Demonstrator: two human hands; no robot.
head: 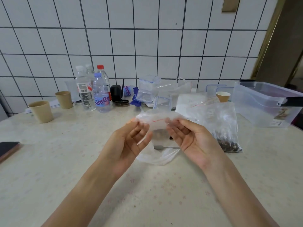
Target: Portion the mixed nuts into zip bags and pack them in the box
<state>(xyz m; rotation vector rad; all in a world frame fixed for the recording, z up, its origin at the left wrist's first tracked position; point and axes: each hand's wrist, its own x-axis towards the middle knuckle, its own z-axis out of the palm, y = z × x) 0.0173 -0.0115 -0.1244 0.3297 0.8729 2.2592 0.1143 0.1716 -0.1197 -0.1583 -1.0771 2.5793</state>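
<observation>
Both hands hold a small clear zip bag [157, 122] with a red seal line up above the table. My left hand [131, 141] pinches its left top edge and my right hand [190, 138] pinches its right top edge. A few dark nuts show low inside the bag, between my palms. On the table to the right lies a larger clear bag of mixed nuts [227, 131], the nuts heaped at its near end. The big clear plastic box [265, 105] stands at the far right. A metal spoon [165, 147] lies under the hands.
Water bottles [91, 92], two paper cups [41, 111] and small clear lidded containers [148, 89] line the tiled wall. A stack of spare zip bags [191, 102] and a third cup [223, 95] sit behind the nut bag. A phone [8, 149] lies at the left edge.
</observation>
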